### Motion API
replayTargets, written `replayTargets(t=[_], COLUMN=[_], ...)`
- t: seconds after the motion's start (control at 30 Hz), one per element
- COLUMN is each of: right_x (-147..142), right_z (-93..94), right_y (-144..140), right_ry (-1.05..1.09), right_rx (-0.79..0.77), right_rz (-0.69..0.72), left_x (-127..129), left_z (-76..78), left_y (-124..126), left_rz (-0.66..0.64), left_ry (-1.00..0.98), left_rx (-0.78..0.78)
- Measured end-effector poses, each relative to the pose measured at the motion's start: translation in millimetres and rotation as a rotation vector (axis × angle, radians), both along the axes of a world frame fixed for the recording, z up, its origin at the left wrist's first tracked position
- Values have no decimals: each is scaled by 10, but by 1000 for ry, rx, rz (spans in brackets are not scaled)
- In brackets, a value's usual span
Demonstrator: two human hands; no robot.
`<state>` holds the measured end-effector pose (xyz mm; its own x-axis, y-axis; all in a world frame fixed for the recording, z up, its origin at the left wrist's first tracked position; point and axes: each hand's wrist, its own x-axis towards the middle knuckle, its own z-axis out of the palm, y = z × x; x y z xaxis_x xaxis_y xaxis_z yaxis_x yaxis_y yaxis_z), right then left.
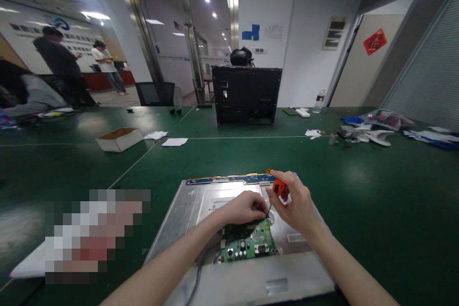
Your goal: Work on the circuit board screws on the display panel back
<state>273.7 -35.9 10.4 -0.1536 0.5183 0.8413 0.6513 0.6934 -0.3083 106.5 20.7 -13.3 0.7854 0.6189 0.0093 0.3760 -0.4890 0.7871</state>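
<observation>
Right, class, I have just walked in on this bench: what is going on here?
A person leans over a metal display panel lying flat on a green table. The right hand holds a small screwdriver with an orange handle, tip down at a green circuit board mounted on the panel. The left hand rests at the board's upper edge beside the tip. Farther back stand a black monitor casing, an open cardboard box and a water bottle. Other people are in the background.

Green tables (358, 172), white walls (308, 33), glass doors (186, 38).

PCB (251, 245) on panel (201, 201), table centre
</observation>
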Motion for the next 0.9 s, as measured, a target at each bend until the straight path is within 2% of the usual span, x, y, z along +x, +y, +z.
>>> replayTargets(t=[0.3,0.57,0.9], right_x=[-1,-15,-10], right_z=[44,31,17], right_y=[-51,-28,-11], right_ry=[13,9,14], right_rx=[-70,2,-10], right_rz=[34,-4,-10], left_x=[-13,-13,-6], left_z=[-24,-41,-14], left_y=[8,16,-2], left_rz=[-37,-32,-5], left_ry=[-11,-19,-16], left_rx=[8,8,-6])
